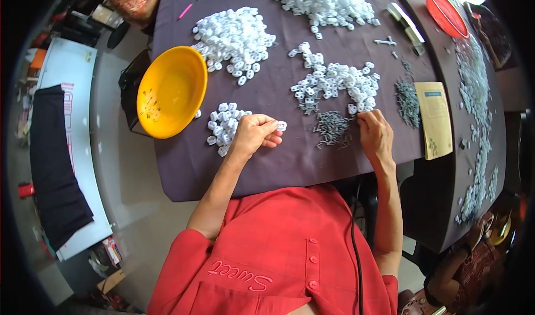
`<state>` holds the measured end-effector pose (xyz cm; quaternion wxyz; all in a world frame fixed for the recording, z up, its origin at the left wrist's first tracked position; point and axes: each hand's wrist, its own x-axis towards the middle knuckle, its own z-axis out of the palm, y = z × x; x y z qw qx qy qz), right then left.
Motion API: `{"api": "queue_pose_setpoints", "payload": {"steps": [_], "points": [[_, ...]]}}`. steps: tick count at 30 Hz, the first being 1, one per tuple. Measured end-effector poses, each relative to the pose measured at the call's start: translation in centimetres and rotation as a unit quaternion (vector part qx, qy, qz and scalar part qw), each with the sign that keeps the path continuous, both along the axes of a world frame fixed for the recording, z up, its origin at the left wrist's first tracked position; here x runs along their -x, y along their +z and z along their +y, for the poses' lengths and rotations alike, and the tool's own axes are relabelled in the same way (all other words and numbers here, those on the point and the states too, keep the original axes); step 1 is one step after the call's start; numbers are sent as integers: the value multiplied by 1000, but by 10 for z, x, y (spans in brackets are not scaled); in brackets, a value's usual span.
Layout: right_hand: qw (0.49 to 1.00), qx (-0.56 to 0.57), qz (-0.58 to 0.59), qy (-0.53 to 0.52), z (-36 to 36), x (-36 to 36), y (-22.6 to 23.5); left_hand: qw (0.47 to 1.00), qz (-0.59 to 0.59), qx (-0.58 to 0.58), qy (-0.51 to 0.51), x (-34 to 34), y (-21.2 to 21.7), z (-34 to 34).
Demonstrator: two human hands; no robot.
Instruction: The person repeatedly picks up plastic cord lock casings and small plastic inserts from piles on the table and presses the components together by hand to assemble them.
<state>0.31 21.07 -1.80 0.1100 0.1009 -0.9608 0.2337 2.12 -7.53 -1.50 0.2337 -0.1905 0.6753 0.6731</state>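
Near the front of the cloth-covered table, my left hand [257, 134] pinches a small white plastic piece [282, 126] with dark openings. A small heap of similar white pieces [223, 126] lies just left of that hand. My right hand [376, 135] is closed, its fingertips down at the near edge of a spread of white pieces [337, 80]. Whatever those fingers hold, if anything, is hidden. Between my hands lies a pile of thin grey screws or pins [331, 126], too small to tell which.
A yellow bowl [167, 100] sits at the table's left edge. Larger white heaps [237, 39] [329, 5] lie farther back. On the right are another grey pile [407, 104], a tan booklet [436, 120] and a second table with a red basket [447, 13]. Other people sit nearby.
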Motion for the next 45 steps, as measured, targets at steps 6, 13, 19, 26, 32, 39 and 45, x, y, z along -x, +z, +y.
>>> {"api": "queue_pose_setpoints", "payload": {"steps": [6,13,19,26,32,39,45], "points": [[1000,7,18,12,-3,-3,2,1000,8,-17,-3,-2,0,-8],[999,15,27,36,-3,-11,6,996,41,70,-28,-4,4,-7],[997,68,27,27,-7,-12,1,892,222,386,-78,-11,3,-7],[991,135,25,12,2,-11,-4,865,269,417,-73,-5,25,4],[915,382,-118,-46,0,-16,-8,964,200,151,-92,6,20,50],[768,594,-240,15,4,-19,7,978,157,-28,-133,24,14,122],[750,611,-254,-14,4,-22,4,980,149,-16,-129,19,12,133]]}}
